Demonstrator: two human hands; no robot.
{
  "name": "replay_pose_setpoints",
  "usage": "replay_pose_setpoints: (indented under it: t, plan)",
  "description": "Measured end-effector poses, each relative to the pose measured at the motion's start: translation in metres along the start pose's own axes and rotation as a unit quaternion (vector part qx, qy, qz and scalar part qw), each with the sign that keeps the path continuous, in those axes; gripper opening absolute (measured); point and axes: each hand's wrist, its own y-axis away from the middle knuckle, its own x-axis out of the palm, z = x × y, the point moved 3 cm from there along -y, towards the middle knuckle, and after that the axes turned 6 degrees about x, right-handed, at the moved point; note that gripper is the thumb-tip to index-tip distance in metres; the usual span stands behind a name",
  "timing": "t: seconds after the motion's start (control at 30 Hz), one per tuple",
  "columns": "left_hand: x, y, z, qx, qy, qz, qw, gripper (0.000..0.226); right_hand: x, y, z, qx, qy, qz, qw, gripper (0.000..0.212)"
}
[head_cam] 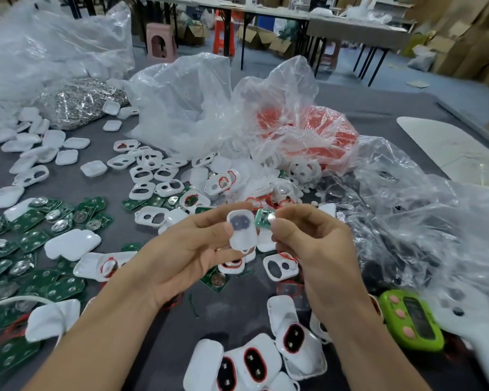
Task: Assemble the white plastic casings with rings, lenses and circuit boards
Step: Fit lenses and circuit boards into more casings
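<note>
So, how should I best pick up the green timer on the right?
Probably pinch the green timer across its long rounded edges, coming from above: it lies flat, face up, and this stays clear of its pink buttons and screen.

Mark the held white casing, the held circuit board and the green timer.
white casing [242, 235]: head view, middle of its face.
circuit board [262, 220]: head view, its exposed green surface.
green timer [412, 323]: head view, middle of its body.
</note>
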Motion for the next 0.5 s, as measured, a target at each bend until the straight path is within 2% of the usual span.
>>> replay_pose_setpoints:
  t: [0.1,0.2,0.37,0.5]
  plan:
    - [-0.0002,0.0018,0.0008,0.0,-0.013,0.004,1.0,0.056,-0.0013,-0.0027,-0.0037,0.025,-0.021,-0.008,0.999,0.03]
    - [0.0008,0.0025,-0.0005,-0.001,-0.017,0.002,1.0,0.07,-0.0015,-0.004,-0.0039,0.034,-0.029,0.004,0.999,0.029]
    - [0.0022,0.0024,-0.0021,0.003,-0.007,0.004,1.0,0.06,-0.0002,-0.0031,-0.0022,0.037,-0.022,0.006,0.999,0.027]
    - [0.0002,0.002,-0.0011,0.018,-0.006,0.003,1.0,0.046,-0.0012,0.0003,-0.0042,0.04,-0.011,0.003,0.999,0.013]
